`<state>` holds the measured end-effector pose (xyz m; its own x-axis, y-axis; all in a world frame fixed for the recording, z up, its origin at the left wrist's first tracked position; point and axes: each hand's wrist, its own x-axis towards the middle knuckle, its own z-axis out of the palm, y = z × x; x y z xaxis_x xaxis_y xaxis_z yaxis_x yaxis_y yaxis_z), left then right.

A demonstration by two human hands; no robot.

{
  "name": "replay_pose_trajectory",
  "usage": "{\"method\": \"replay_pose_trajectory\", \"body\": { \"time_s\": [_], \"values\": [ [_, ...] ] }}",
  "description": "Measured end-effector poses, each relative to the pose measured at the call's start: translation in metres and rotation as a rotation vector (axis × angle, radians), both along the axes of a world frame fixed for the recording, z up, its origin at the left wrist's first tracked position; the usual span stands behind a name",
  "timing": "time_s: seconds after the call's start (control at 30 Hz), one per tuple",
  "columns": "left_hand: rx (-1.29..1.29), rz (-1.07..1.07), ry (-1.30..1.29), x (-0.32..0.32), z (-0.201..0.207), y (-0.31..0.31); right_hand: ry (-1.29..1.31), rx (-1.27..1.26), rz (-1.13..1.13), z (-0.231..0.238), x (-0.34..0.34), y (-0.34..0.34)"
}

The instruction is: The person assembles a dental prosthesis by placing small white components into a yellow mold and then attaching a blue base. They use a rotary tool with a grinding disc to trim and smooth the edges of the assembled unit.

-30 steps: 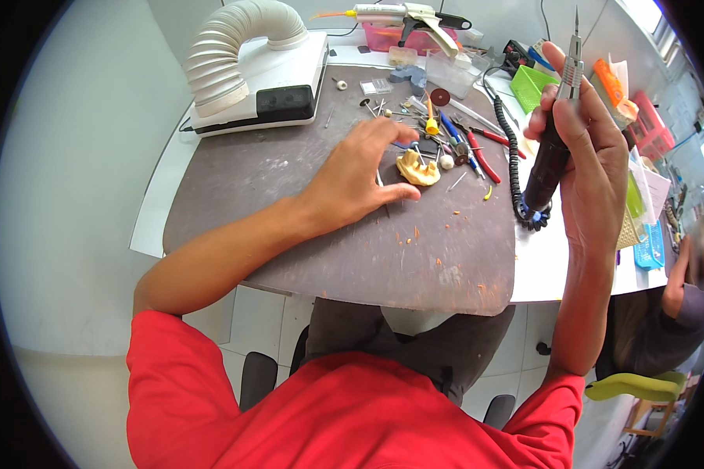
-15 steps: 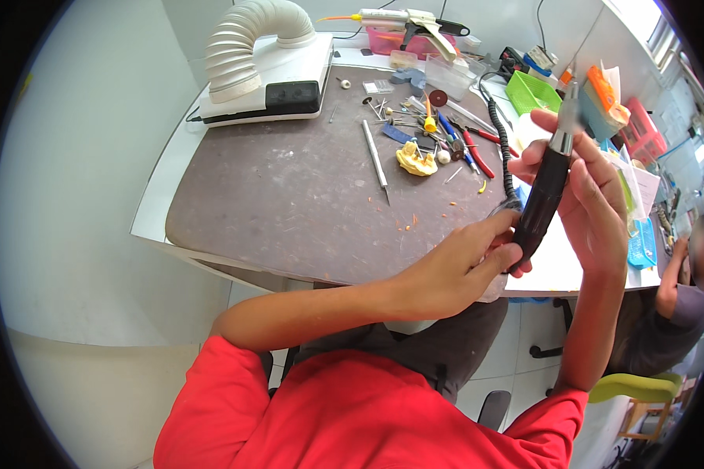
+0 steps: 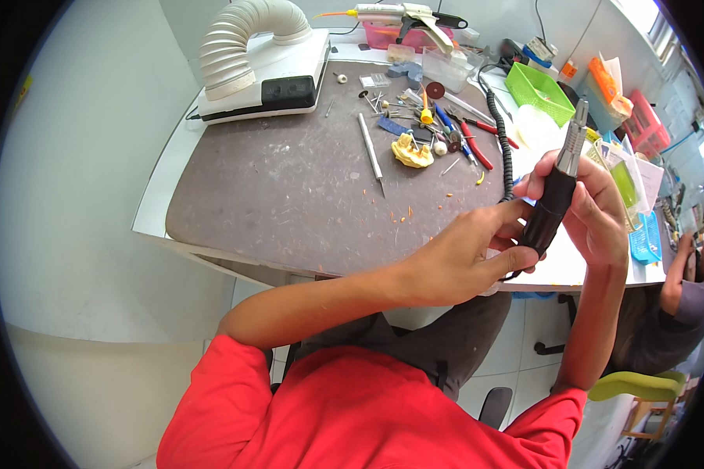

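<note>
I hold a black rotary handpiece [image 3: 549, 207] with a silver metal nose, tilted so the nose points up and to the right. My left hand [image 3: 473, 254] is closed round its lower end, thumb across the black body. My right hand [image 3: 602, 215] grips it higher up, with fingers and thumb where the black body meets the metal nose. From the handpiece's side of the desk a black coiled cord [image 3: 506, 148] runs toward the back. Nearby on the desk lie a yellow dental cast [image 3: 412, 152] and a slim white-handled pointed tool [image 3: 370, 147].
A white box with a ribbed hose [image 3: 231, 59] stands at the back left. Red-handled pliers [image 3: 475, 146], small burs and discs lie mid-desk. Behind them are a green basket [image 3: 535, 92] and a glue gun [image 3: 414, 17]. Another person [image 3: 672, 320] sits at far right.
My right hand has come down the handpiece, from around its metal nose to the black body's upper end. The handpiece has dropped a little and moved slightly right.
</note>
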<state>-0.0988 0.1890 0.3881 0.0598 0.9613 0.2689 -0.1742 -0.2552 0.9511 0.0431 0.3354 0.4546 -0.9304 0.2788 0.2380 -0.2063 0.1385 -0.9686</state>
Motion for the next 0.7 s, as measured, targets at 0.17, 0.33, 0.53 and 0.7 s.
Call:
{"method": "replay_pose_trajectory", "body": {
  "time_s": [0.17, 0.33, 0.53, 0.7],
  "values": [
    [-0.019, 0.253, -0.032, 0.006, 0.006, 0.001, 0.019, 0.27, -0.323, 0.006, -0.01, -0.004],
    [0.155, 0.591, 0.265, -0.018, 0.018, 0.012, 0.1, 0.41, -0.462, 0.001, -0.032, -0.023],
    [0.038, 0.527, 0.029, -0.063, 0.071, 0.033, 0.03, 0.573, -0.499, 0.004, -0.058, -0.015],
    [0.051, 0.497, 0.014, -0.092, 0.075, 0.048, -0.052, 0.669, -0.461, 0.002, -0.075, -0.005]
  ]
}}
